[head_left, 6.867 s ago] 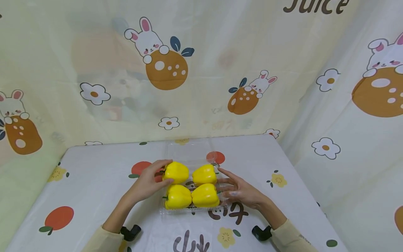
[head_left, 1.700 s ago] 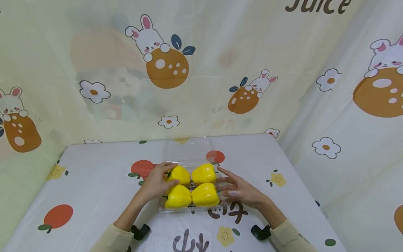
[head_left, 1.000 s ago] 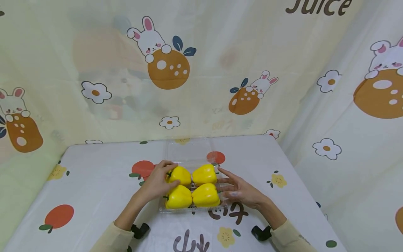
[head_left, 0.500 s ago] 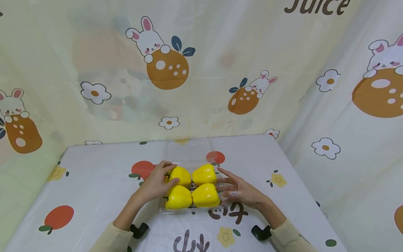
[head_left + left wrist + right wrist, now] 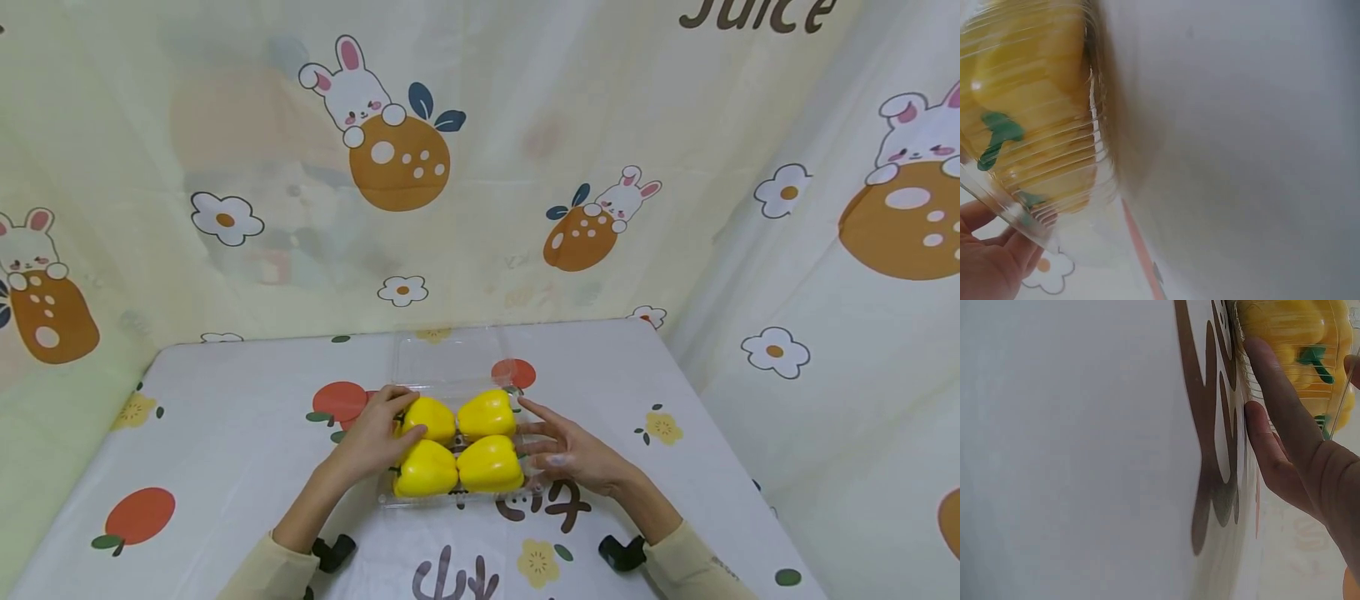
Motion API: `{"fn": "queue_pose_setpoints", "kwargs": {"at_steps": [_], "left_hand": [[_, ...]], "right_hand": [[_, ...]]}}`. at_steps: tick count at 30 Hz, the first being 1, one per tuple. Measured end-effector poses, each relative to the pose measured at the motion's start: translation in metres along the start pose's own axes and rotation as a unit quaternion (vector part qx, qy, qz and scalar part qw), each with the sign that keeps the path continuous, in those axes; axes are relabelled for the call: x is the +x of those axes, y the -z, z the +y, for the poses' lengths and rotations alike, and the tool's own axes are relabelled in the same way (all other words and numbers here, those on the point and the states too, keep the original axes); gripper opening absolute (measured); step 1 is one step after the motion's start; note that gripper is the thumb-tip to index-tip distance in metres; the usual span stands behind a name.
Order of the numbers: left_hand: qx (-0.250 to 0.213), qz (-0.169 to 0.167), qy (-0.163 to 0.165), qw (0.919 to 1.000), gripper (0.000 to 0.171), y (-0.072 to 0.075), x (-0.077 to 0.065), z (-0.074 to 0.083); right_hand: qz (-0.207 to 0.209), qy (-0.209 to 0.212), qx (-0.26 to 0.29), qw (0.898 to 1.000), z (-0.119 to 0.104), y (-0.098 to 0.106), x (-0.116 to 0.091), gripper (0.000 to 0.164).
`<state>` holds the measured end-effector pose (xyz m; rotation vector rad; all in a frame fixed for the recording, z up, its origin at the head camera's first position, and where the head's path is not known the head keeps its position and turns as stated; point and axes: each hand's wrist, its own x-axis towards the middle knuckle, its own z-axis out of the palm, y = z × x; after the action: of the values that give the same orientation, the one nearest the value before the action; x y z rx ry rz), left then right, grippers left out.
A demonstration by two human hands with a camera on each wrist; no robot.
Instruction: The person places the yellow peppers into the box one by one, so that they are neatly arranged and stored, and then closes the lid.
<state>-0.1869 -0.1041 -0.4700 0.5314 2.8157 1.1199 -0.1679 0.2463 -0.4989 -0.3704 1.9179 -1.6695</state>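
Several yellow bell peppers with green stems lie in two rows in a clear plastic clamshell box (image 5: 386, 500). My left hand (image 5: 373, 433) grips the back-left bell pepper (image 5: 431, 419), thumb over its front and fingers behind it. That pepper's stem end is partly hidden by the hand. In the left wrist view, a pepper (image 5: 1029, 94) shows through the ribbed box wall. My right hand (image 5: 573, 454) has its fingers extended against the box's right side; in the right wrist view its fingers (image 5: 1285, 406) lie along the outer wall.
The box's clear lid (image 5: 450, 358) lies folded back behind the peppers. A white tablecloth (image 5: 247, 467) with printed fruit and flowers covers the table. A patterned curtain (image 5: 487, 208) hangs along the back edge, another on the right.
Since the oldest frame, the back-left pepper has moved right and slightly down, with my left hand following. The right hand has stayed at the box's side. Over the last second almost nothing differs.
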Motion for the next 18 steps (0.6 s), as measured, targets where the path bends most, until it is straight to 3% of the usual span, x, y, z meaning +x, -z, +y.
{"fn": "queue_pose_setpoints", "kwargs": {"at_steps": [6, 18], "left_hand": [[-0.011, 0.003, 0.003, 0.9999, 0.057, 0.0007, 0.0005, 0.0015], [-0.019, 0.032, -0.033, 0.9988, 0.053, 0.0023, -0.0012, 0.0033]], "right_hand": [[-0.002, -0.001, 0.005, 1.0, 0.001, 0.0009, 0.0002, 0.099], [-0.034, 0.032, 0.024, 0.999, 0.0036, 0.0057, -0.0021, 0.094]]}}
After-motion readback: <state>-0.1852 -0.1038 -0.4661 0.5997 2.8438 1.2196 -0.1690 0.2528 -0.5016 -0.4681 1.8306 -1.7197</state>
